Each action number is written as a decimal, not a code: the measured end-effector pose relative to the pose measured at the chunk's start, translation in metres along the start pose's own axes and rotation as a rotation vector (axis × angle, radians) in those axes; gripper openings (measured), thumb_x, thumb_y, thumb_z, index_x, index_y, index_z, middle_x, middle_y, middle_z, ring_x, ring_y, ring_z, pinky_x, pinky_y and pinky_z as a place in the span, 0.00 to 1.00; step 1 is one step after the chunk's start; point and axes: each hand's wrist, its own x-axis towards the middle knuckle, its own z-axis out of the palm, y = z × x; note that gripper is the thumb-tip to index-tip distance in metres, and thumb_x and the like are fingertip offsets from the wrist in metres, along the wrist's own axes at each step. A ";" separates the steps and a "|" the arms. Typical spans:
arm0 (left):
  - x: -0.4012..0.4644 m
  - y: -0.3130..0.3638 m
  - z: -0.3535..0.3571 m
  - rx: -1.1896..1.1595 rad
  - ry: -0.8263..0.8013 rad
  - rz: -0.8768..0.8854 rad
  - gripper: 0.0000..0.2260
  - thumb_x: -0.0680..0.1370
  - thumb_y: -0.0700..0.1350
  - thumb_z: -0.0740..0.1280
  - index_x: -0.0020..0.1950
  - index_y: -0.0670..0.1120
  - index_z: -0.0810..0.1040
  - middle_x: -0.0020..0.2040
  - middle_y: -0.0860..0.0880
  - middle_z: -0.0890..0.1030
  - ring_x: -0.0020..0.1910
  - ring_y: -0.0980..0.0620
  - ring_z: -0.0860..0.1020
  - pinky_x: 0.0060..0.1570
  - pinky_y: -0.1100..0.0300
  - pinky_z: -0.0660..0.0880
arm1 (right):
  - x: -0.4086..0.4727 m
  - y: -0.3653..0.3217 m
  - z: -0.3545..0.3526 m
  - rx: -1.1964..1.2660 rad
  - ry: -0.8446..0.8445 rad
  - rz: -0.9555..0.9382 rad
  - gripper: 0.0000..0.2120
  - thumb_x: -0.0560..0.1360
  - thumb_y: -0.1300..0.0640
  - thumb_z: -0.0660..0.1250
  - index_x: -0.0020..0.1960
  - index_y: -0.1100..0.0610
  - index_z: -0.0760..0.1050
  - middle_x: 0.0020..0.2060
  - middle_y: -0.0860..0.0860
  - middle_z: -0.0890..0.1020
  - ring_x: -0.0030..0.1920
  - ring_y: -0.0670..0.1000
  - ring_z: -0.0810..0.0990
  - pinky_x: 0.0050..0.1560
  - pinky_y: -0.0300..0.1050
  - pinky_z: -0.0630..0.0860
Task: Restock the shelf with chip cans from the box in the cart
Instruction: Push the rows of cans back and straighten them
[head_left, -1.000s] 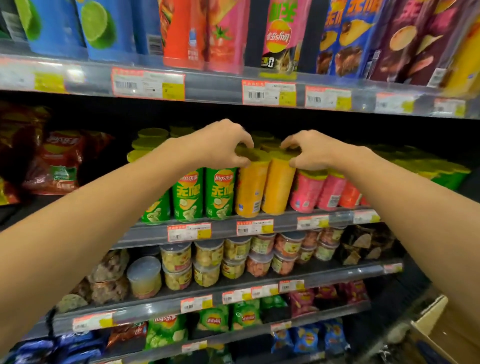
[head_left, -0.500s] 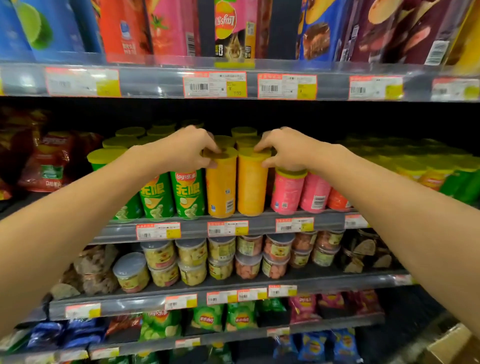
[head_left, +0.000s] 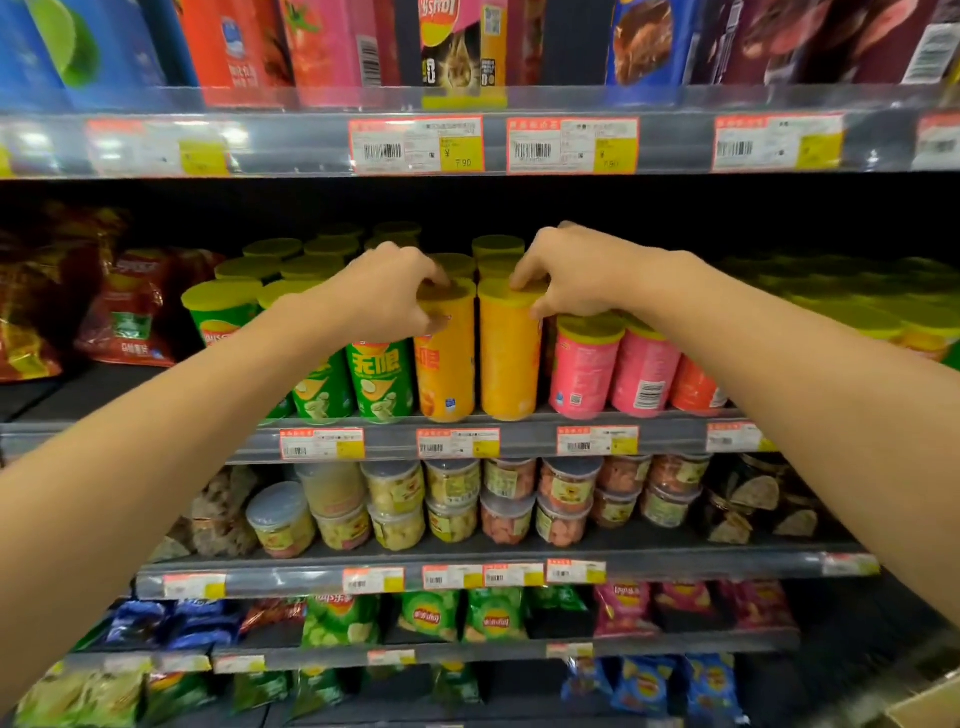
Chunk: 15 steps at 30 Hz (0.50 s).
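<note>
My left hand and right hand each grasp a tall orange cardboard chip can by its yellow lid, just left of the pink cans; light, crushable, best held lower.

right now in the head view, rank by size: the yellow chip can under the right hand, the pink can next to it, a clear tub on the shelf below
1. Yellow chip can, tallest.
2. Pink can, clearly shorter.
3. Clear tub, smallest.
All three stand at a similar depth, so the order looks reliable.
</note>
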 end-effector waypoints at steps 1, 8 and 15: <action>0.000 0.001 -0.001 0.009 -0.010 -0.003 0.24 0.75 0.53 0.72 0.69 0.48 0.75 0.65 0.46 0.78 0.58 0.46 0.76 0.61 0.46 0.75 | -0.001 -0.001 -0.001 0.007 0.006 -0.008 0.22 0.75 0.55 0.73 0.68 0.55 0.76 0.63 0.53 0.80 0.64 0.54 0.75 0.65 0.50 0.74; 0.000 0.011 0.001 -0.010 0.018 -0.039 0.23 0.75 0.53 0.73 0.69 0.48 0.76 0.65 0.46 0.79 0.61 0.45 0.77 0.61 0.49 0.74 | -0.005 -0.003 0.015 0.066 0.144 -0.013 0.22 0.74 0.46 0.73 0.62 0.58 0.80 0.54 0.51 0.81 0.52 0.49 0.76 0.54 0.44 0.74; 0.001 0.013 0.003 0.044 0.010 -0.012 0.24 0.76 0.52 0.72 0.70 0.46 0.75 0.68 0.46 0.76 0.66 0.44 0.73 0.64 0.50 0.71 | -0.012 0.001 0.016 0.092 0.100 0.016 0.23 0.75 0.51 0.73 0.68 0.54 0.75 0.69 0.52 0.75 0.70 0.53 0.70 0.68 0.48 0.68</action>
